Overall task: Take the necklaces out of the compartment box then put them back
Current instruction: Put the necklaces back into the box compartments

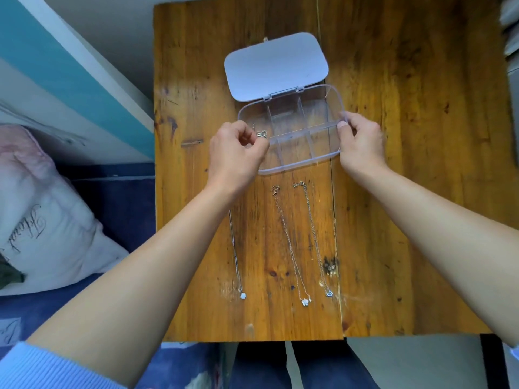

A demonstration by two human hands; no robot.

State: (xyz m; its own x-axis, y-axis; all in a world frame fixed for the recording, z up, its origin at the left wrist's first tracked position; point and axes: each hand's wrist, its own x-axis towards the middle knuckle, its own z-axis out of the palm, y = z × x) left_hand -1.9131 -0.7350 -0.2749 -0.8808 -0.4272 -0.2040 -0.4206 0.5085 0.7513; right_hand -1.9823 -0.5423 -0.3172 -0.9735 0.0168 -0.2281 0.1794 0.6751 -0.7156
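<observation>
A clear compartment box (292,127) lies open at the centre of the frame on a wooden counter (407,164), its pale lid (276,64) folded back flat toward the top of the frame. Thin dividers split the box into several cells, and those in view through the clear plastic hold nothing, except at the left end, where a small silvery pendant and clasp (261,133) show just beside the fingertips of the left hand (238,155). That hand is curled closed in a pinch over the box's left end, seemingly on the chain. The right hand (362,144) grips the right rim of the box, thumb on the edge. Below the box, three necklaces lie stretched out side by side on the counter: left necklace (235,254), middle necklace (289,242), right necklace (314,237), pendants toward the bottom of the frame.
</observation>
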